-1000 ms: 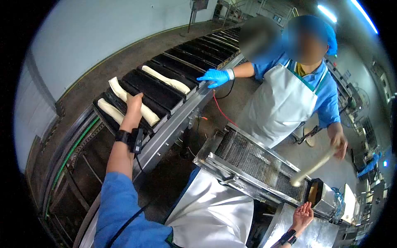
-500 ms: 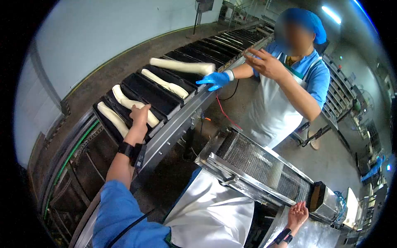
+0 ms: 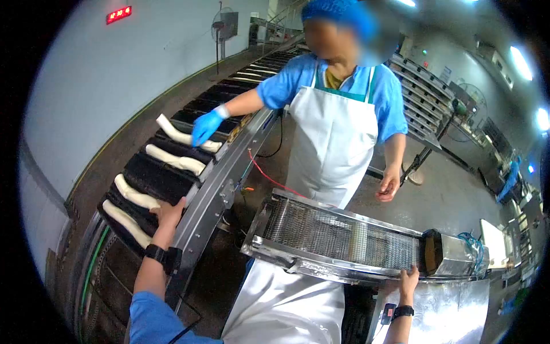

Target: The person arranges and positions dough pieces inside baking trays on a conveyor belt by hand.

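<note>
My left hand rests at the near end of a long pale dough strip lying in a black pan on the conveyor. Its fingers are apart, some touching the dough, one near the pan's rim. Beside it, another dough strip lies in the closest pan. Further along, a third strip sits in its pan. A co-worker's blue-gloved hand is on a dough strip beyond that. My right hand touches the near edge of the mesh belt machine, fingers stretched out.
The co-worker stands across the mesh belt, between it and the pan conveyor. A pale piece lies on the mesh. A metal sheet is below my right hand. A rack and a fan stand further back.
The view has turned right. The co-worker's gloved hand has moved onto the far dough strip, which now lies lower in its pan; their bare hand has dropped. My right hand has reached the machine's edge.
</note>
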Demonstrator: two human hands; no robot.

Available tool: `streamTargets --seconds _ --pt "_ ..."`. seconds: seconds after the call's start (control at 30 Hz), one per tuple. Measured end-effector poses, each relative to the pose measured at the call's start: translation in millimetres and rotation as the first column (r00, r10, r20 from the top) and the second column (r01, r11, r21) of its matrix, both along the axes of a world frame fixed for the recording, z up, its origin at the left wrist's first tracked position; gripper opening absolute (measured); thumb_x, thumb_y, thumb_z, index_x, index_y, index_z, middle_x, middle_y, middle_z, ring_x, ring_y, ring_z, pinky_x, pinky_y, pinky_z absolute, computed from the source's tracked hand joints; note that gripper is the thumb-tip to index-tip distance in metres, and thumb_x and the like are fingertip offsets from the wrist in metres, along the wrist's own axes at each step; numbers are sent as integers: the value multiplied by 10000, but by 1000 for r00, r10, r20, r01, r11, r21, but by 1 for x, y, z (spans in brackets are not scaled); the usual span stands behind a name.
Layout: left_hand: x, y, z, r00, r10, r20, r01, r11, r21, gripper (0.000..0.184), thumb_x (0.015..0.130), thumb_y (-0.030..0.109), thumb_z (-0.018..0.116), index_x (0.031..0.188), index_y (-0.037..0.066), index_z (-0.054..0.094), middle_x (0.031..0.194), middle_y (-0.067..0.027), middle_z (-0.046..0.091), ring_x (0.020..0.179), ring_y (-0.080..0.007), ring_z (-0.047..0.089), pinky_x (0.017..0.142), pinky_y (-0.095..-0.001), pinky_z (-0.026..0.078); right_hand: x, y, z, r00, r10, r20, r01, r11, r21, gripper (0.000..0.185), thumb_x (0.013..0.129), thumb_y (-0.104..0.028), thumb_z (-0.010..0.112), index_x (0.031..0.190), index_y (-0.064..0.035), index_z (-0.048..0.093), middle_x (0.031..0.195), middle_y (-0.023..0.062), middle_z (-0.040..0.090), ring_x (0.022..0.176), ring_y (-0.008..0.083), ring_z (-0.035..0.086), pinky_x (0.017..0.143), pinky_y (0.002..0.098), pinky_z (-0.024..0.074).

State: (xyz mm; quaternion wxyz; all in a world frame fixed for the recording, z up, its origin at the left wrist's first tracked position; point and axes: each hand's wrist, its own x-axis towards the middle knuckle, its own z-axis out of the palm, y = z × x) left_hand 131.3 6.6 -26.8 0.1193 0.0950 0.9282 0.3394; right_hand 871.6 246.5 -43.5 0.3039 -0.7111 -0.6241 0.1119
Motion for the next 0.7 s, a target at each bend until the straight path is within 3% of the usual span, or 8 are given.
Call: streamTargets --seconds 0.03,0.1,0.13,0.27,0.37,0.53,0.63,0.7 --pt "3 -3 6 1000 12 -6 -12 1000 -22 1155 793 548 672 1428 -163 21 1422 -479 -34 1335 -523 270 1110 -431 285 6 7 -12 1000 -7 -6 7 1000 -3 479 855 -232 595 1250 25 511 1268 248 504 1182 408 463 1024 437 361" --pt "8 -10 17 999 36 -19 -37 997 -65 1197 776 581 679 1419 -177 12 1405 -498 -29 1336 -537 253 1116 -443 274 5 13 -31 947 -75 311 76 997 9 595 918 -298 534 1358 71 376 1415 291 366 1325 457 313 1103 462 274" --pt "9 -14 21 999 26 -25 -28 996 -89 1198 776 584 678 1415 -182 15 1403 -500 -25 1339 -543 237 1117 -441 272 2 17 -28 907 -79 413 150 978 -144 651 966 -357 447 1399 103 290 1467 299 287 1385 461 203 1147 472 194" --pt "27 -32 28 996 -34 -78 29 997 -65 1186 780 576 680 1391 -216 42 1396 -507 -14 1337 -556 215 1120 -417 273 -6 35 -34 744 -223 629 348 934 -81 681 977 -422 379 1431 72 261 1499 271 251 1405 406 209 1148 497 170" --pt "34 -41 21 993 -11 -119 2 997 -71 1173 777 572 687 1376 -235 82 1398 -503 5 1316 -553 265 1105 -396 308 -9 47 -24 793 -206 573 316 944 -99 681 968 -380 421 1451 57 223 1515 268 212 1410 387 207 1156 457 168" --pt "18 -47 2 989 20 -148 -42 989 -144 1143 759 583 699 1402 -185 148 1414 -477 85 1313 -519 309 1077 -405 355 9 63 -36 871 -248 425 198 967 159 637 903 -149 549 1427 64 255 1491 284 241 1374 405 268 1125 435 271" --pt "-7 -51 -33 971 33 -236 -82 976 -202 1162 740 603 703 1409 -173 156 1402 -484 126 1292 -527 340 1070 -418 358 13 68 -43 857 -259 445 124 943 309 626 877 -130 521 1419 60 273 1479 294 257 1362 420 281 1114 458 273" --pt "-2 -54 -23 978 8 -210 -31 994 -105 1170 737 608 703 1406 -178 154 1405 -481 126 1295 -527 334 1076 -419 347 1 61 -28 862 -283 421 169 943 287 651 839 -78 538 1418 54 270 1474 290 267 1356 424 288 1112 458 275"
